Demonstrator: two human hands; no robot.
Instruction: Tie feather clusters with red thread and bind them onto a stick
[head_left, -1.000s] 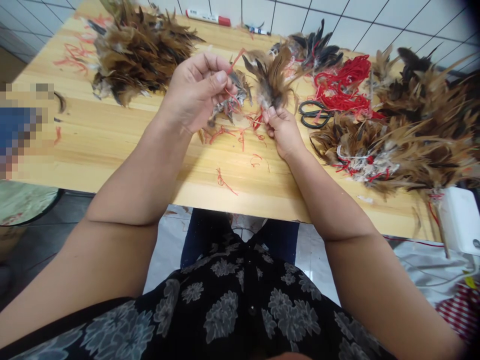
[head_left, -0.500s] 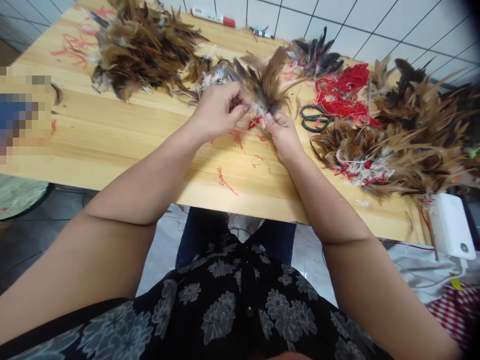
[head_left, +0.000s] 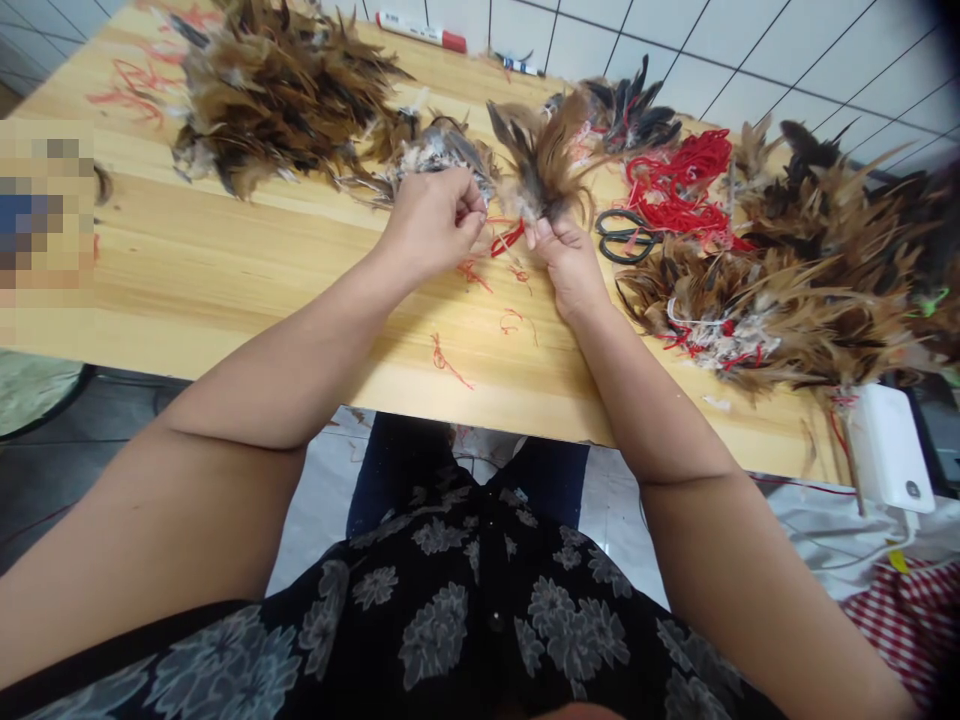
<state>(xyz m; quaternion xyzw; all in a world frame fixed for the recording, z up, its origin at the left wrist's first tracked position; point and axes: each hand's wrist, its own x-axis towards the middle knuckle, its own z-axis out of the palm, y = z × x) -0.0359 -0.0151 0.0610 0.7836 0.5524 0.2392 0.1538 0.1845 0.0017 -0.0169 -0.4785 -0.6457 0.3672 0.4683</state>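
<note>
On pale wooden tabletop [head_left: 300,300]: left rear, large brown feather heap [head_left: 285,100]; centre, in right hand [head_left: 571,265], small brown feather bunch [head_left: 546,160]; right of that hand, black-handled scissors [head_left: 626,238]; behind scissors, tangled red cord [head_left: 686,180]; rear edge, white red-capped marker [head_left: 420,31].

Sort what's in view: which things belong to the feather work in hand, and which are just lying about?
Seemingly for the job:
feather bunch in the right hand
red cord
black-handled scissors

Seemingly lying about:
red-capped marker
white corded device
checked cloth
</note>
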